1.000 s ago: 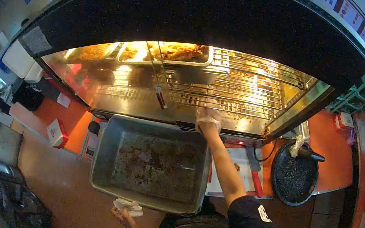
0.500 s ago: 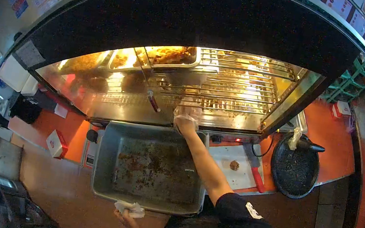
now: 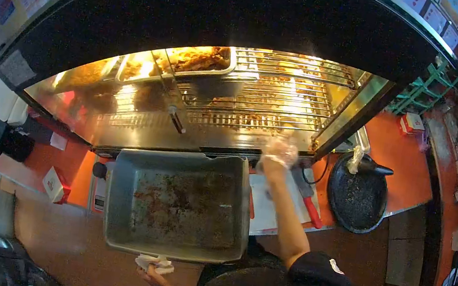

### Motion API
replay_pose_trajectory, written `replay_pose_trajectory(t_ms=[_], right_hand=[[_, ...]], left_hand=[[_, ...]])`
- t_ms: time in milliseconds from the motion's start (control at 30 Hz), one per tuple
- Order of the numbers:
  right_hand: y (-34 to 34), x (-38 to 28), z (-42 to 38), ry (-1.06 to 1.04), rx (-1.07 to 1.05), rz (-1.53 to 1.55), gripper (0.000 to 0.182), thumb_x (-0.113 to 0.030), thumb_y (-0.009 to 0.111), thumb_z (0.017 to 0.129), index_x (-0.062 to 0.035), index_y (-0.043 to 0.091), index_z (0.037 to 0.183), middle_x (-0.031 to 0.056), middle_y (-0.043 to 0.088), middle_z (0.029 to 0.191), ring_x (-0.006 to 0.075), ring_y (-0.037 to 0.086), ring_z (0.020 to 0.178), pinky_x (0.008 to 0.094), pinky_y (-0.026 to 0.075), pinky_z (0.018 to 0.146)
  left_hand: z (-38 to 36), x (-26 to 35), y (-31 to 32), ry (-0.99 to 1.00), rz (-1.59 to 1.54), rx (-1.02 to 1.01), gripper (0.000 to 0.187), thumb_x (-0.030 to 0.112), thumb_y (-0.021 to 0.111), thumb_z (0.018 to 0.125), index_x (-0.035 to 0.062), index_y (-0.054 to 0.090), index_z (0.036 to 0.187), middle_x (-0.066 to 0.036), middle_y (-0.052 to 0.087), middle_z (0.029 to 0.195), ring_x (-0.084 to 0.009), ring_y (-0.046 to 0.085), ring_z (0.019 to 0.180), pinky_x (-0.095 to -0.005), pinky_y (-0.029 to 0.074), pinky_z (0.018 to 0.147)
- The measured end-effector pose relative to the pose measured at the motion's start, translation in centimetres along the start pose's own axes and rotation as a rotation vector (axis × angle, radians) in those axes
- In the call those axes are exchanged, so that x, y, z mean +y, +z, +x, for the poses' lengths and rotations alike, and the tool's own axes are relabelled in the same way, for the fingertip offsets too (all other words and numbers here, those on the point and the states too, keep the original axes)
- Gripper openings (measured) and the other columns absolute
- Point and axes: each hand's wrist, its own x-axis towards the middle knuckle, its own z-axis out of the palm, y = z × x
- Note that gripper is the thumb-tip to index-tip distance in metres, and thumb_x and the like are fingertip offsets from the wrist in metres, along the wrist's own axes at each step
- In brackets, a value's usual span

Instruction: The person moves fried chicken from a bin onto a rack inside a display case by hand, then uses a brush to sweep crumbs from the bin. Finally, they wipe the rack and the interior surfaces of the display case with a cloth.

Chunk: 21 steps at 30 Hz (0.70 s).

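So, left hand (image 3: 156, 279) holds cloth (image 3: 157, 264), right hand (image 3: 281, 150) by cabinet (image 3: 145, 136)

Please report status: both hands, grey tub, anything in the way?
Right hand gloved, at warmer front edge, grip unclear. Left hand gripping white cloth by grey tub. Dark residue inside. Red-handled knife near right forearm.

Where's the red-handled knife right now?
In the head view, right of center: the red-handled knife lies by the right edge of the white board, between your right forearm and the black oval dish.
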Motion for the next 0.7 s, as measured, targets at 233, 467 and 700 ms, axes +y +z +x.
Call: replay_pose_trajectory(t_ms=[233, 467, 700], right_hand=[[0.1, -1.5, -0.6, -0.095, 0.132, 0.0, 0.045, -0.028, 0.055, 0.075, -0.0029, 0.057, 0.112, 0.0143, 0.057, 0.091, 0.0292, 0.053, 0.086, 0.0497, 0.038, 0.079], [-3.3, 2.8, -2.6, 0.085, -0.036, 0.046, 0.028, -0.023, 0.051, 0.082, -0.0022, 0.059, 0.098, 0.0091, 0.055, 0.08, 0.0218, 0.055, 0.07, 0.0392, 0.044, 0.066], [-9.5, 4.3, -2.9, 0.123, 0.016, -0.088, 0.036, -0.015, 0.052, 0.079, 0.0048, 0.05, 0.109, 0.0148, 0.059, 0.083, 0.028, 0.056, 0.073, 0.0443, 0.043, 0.068]], left_hand=[[4.6, -3.7, -1.3, 0.225, 0.204, 0.158, 0.039, 0.013, 0.049, 0.082, -0.0008, 0.043, 0.118, -0.018, 0.055, 0.104, -0.0271, 0.061, 0.08, -0.0417, 0.054, 0.076], [7.3, -3.9, -2.6, 0.211, 0.0, 0.12, 0.053, 0.014, 0.052, 0.079, 0.002, 0.039, 0.129, -0.019, 0.054, 0.113, -0.0301, 0.062, 0.09, -0.0422, 0.055, 0.077], [4.9, 2.0, 0.9, 0.348, 0.087, 0.123, 0.041, 0.009, 0.05, 0.075, -0.0004, 0.045, 0.114, -0.018, 0.055, 0.104, -0.0294, 0.061, 0.088, -0.0422, 0.057, 0.074]])
